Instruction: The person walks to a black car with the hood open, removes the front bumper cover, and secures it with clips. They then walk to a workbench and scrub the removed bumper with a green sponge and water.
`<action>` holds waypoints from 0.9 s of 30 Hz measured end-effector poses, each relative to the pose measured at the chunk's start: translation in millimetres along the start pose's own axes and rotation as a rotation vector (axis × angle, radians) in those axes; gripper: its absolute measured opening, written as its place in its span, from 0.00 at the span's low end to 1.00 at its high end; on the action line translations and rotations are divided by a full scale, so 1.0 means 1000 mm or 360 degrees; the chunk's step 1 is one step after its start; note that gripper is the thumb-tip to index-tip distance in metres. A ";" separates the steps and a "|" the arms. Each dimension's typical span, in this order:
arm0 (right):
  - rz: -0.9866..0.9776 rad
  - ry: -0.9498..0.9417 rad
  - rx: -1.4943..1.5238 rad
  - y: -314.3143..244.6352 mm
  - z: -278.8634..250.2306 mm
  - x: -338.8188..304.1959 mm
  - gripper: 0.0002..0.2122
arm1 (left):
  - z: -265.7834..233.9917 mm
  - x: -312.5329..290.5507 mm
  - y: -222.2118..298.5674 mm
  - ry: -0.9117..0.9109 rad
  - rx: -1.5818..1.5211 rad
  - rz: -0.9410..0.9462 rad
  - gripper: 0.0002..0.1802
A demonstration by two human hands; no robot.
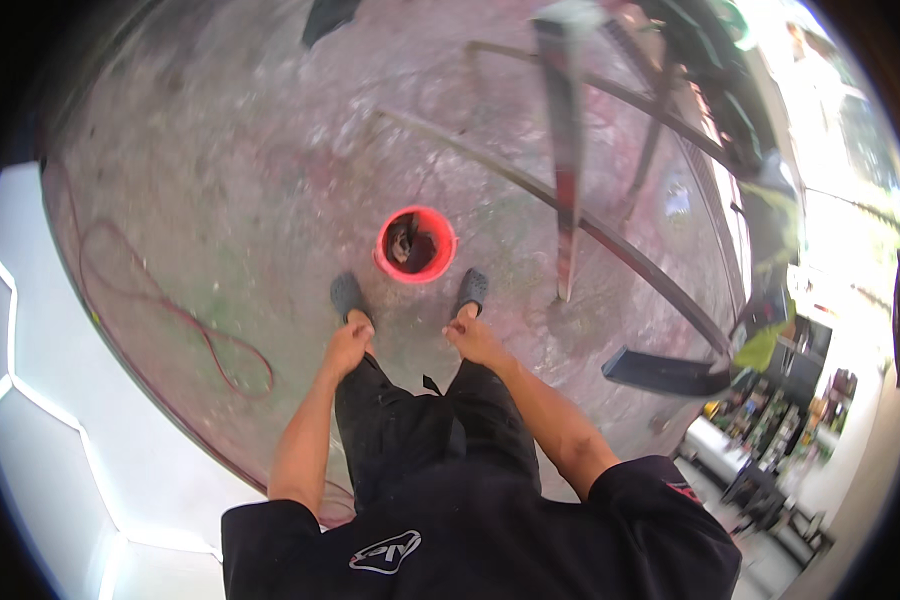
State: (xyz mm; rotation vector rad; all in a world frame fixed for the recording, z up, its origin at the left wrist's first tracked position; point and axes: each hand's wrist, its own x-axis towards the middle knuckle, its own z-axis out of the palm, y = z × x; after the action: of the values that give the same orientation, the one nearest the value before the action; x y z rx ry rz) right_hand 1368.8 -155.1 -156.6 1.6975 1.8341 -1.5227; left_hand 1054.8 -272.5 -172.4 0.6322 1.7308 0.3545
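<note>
My left hand [348, 348] is closed at the left knee and appears to pinch the cloth of my black trousers [400, 425]. At the other knee, my right hand [475, 340] is closed too, its fingers pressed together on the trouser leg. A red bucket [382, 262] stands on the floor just ahead of my feet. Inside it lie dark, brownish pieces [406, 244], too unclear to name. My dark clogs [348, 293] stand apart, either side of the bucket's near edge. Neither hand touches the bucket.
A metal frame stand [630, 238] with long legs spreads across the right. A reddish hose [205, 335] lies looped on the stained concrete floor [240, 170] at left. A white wall with light strips [80, 420] borders the left; a cluttered bench [780, 430] stands far right.
</note>
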 end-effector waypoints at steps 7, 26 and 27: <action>0.0143 -0.0062 -0.0035 0.046 0.017 0.181 0.20 | 0.092 0.154 -0.075 0.0333 -0.0583 -0.0170 0.26; 0.0520 0.0232 0.1049 0.176 0.176 0.447 0.25 | 0.264 0.428 -0.073 0.0799 -0.0481 -0.0427 0.25; 0.0451 0.0192 0.0974 0.184 0.172 0.453 0.25 | 0.265 0.435 -0.075 0.0764 -0.0469 -0.0401 0.26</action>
State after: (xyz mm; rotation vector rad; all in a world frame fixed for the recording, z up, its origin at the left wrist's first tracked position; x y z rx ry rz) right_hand 1300.9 -49.0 -659.5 2.2287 1.1513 -2.0114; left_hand 1226.6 -103.7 -627.2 0.1110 2.1305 0.6043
